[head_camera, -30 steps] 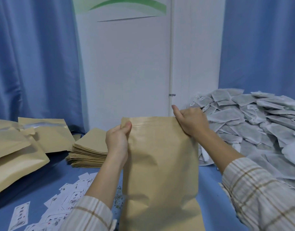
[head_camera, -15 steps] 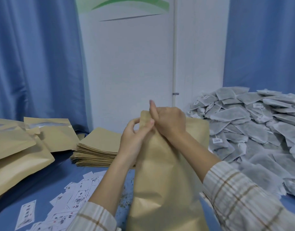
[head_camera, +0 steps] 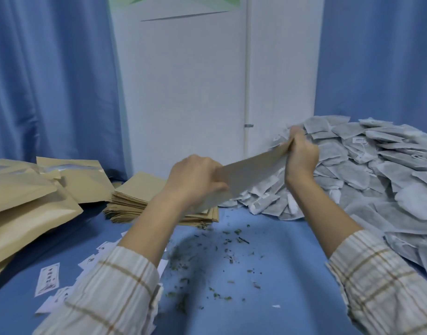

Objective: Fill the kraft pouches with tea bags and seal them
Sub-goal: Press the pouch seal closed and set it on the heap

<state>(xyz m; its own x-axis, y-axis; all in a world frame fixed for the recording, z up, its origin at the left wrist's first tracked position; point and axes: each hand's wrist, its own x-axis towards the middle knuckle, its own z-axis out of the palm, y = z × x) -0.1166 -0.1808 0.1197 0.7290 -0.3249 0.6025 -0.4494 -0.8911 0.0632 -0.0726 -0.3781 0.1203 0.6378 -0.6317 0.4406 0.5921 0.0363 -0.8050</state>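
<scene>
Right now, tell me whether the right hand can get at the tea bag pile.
Probably yes. The right hand already hovers at the near edge of the tea bag pile with nothing between, but it grips the kraft pouch, so it must let go first.

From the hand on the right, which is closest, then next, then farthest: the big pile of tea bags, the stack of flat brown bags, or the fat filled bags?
From the right hand:
1. Tea bag pile, right beside and behind it.
2. Stack of flat pouches, left of centre, past the left hand.
3. Filled pouches, far left edge.

Kraft pouch (head_camera: 249,174) tilted between gripping left hand (head_camera: 195,180) and right hand (head_camera: 301,153), above blue table (head_camera: 280,274).
</scene>
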